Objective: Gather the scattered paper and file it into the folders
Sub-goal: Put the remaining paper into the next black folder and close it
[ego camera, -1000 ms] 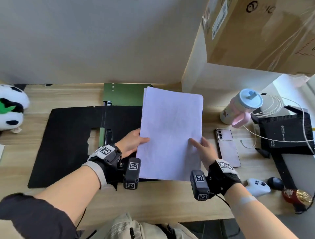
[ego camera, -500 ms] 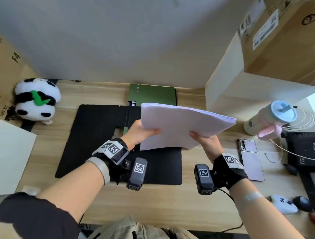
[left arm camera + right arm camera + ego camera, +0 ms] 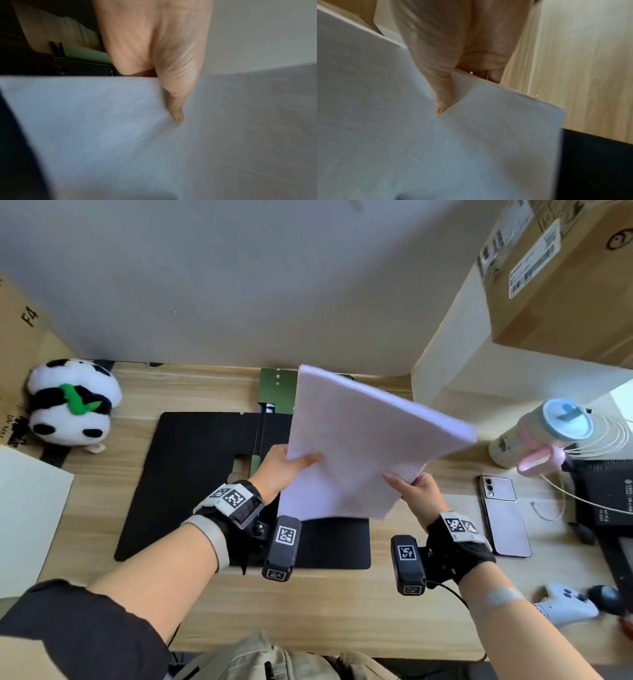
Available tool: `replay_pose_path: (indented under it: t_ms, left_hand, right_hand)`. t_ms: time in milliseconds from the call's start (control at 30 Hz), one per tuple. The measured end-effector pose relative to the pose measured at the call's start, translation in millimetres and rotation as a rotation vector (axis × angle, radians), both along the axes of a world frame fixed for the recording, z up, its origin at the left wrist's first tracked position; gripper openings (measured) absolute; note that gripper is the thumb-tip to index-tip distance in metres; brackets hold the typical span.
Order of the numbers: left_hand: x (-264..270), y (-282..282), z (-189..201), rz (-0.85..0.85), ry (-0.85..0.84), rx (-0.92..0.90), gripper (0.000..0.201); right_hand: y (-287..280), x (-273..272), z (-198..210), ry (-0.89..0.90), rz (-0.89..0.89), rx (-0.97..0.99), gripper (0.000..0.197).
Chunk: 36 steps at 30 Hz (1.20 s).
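A thick stack of white paper (image 3: 359, 446) is held in the air over the desk, tilted with its far right corner raised. My left hand (image 3: 284, 467) pinches its left edge, thumb on top (image 3: 176, 108), fingers hidden beneath. My right hand (image 3: 414, 491) pinches the near right corner, thumb on top (image 3: 443, 100). Below lies an open black folder (image 3: 191, 474) flat on the desk, its clip strip partly hidden behind my left hand. A green folder (image 3: 275, 392) lies behind it, mostly covered by the stack (image 3: 102, 135).
A panda plush (image 3: 72, 402) sits at the back left, a white sheet (image 3: 27, 518) at the left edge. On the right are a lidded cup (image 3: 541, 436), a phone (image 3: 503, 515), a black device with cables (image 3: 606, 494) and a game controller (image 3: 565, 604). A cardboard box (image 3: 561, 275) overhangs.
The stack has been lifted off the folder and turned, its right side swinging up and away. Both hands kept their grip. The head view has shifted left, bringing the panda into sight.
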<state>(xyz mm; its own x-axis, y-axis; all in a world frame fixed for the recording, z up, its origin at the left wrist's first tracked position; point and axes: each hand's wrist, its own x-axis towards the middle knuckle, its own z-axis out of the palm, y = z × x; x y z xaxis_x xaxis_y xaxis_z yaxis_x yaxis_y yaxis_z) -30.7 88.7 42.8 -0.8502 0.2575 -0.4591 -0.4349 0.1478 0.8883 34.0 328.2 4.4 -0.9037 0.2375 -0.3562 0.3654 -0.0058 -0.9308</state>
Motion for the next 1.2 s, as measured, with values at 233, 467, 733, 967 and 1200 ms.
replay_pose_path:
  t_ms: [233,467,733,967,1200]
  left_hand:
    - [3,-22,-20,-0.18,-0.164,-0.091,0.031]
    - [8,-54,-49,-0.145,-0.293,-0.381,0.021]
    - [-14,-57,-71,-0.355,-0.055,-0.94,0.053]
    - [-25,-39,-67,-0.552,0.035,-1.189,0.046]
    - [-24,-23,-69,-0.648,0.117,-1.25,0.033]
  right_hand:
    - [-8,3,-17,-0.155,-0.045,0.029,0.019]
    - [-14,5,-38,-0.266,-0.03,0.256,0.034]
    - [-28,-10,-58,-0.369,-0.046,0.239,0.028]
    - [-29,-19,-69,-0.397,-0.012,0.274,0.02]
    - [-15,-12,-84,-0.449,-0.024,0.256,0.02]
